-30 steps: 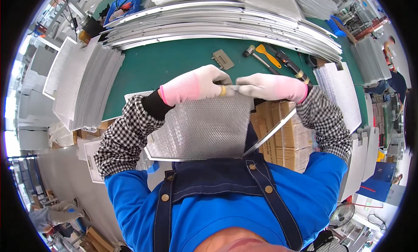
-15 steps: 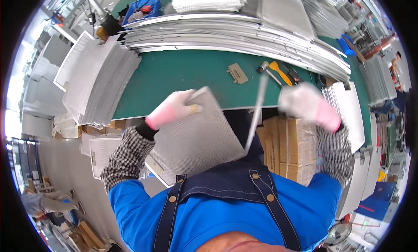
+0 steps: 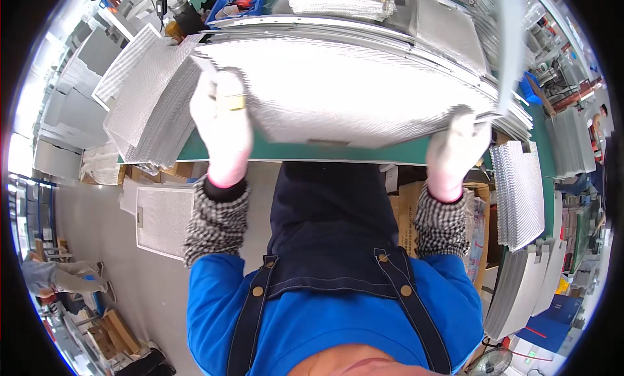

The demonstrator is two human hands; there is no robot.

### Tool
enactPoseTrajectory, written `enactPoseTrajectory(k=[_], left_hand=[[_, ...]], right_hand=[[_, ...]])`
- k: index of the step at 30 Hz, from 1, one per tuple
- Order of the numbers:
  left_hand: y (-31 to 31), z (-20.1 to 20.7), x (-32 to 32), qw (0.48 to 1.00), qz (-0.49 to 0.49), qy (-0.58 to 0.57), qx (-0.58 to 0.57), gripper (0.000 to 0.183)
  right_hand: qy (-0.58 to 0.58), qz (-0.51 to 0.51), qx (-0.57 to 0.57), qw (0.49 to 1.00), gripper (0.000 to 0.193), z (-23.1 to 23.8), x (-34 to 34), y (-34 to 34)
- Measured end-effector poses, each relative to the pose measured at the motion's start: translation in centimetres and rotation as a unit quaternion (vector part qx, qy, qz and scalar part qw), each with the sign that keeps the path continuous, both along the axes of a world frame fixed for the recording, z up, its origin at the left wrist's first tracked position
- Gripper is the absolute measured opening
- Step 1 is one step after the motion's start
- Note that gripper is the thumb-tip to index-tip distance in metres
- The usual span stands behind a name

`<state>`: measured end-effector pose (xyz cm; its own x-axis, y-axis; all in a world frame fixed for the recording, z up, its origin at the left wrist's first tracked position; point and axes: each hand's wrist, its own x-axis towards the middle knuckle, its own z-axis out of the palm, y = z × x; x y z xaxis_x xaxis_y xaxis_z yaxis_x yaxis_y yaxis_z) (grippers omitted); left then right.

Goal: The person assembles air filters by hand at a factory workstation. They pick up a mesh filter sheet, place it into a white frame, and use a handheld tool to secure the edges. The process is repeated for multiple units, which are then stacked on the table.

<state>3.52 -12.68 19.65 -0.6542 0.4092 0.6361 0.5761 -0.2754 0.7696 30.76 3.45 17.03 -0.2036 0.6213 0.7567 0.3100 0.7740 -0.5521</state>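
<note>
A wide silvery mesh panel (image 3: 364,90) is held in front of me over the bench, tilted and bright with glare. My left hand (image 3: 224,119), in a white and pink glove with a yellow band on one finger, is closed on its left end. My right hand (image 3: 457,148), gloved alike, grips the lower right corner. A pale narrow strip (image 3: 511,44), smeared by motion, rises from the panel's right end; whether it is joined there I cannot tell. A small tan plate (image 3: 328,142) shows partly at the panel's lower edge.
Behind the panel lie stacked metal frame strips (image 3: 286,20). Mesh sheets (image 3: 153,106) are piled at the left of the green bench (image 3: 273,152), more sheets (image 3: 517,194) at the right. A blue bin (image 3: 237,2) sits far left. Cardboard boxes (image 3: 411,213) stand under the bench.
The mesh panel has swung up from near my body to over the bench. My right hand has come down onto its right end, and the pale strip has shifted to the upper right.
</note>
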Motion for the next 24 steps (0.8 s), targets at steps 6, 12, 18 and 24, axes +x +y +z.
enactPoseTrajectory(k=[6,12,18,24], left_hand=[[4.6,-4.1,2.1,0.991,-0.108,-0.068,0.045,0.034],[-0.7,-8.3,3.6,0.956,-0.157,-0.179,-0.170,0.038],[2.1,-3.3,0.6,0.933,0.104,0.319,-0.132,0.066],[5.8,1.5,-0.5,0.829,-0.129,0.462,-0.287,0.045]], right_hand=[[0.232,0.193,-0.150,0.942,0.018,-2.0,0.4,3.0],[0.113,0.253,-0.346,0.896,0.028,-0.6,1.2,2.7],[-0.009,0.297,-0.420,0.857,0.026,-2.7,-4.0,3.3],[-0.108,0.386,-0.365,0.840,0.024,-1.8,-9.9,3.4]])
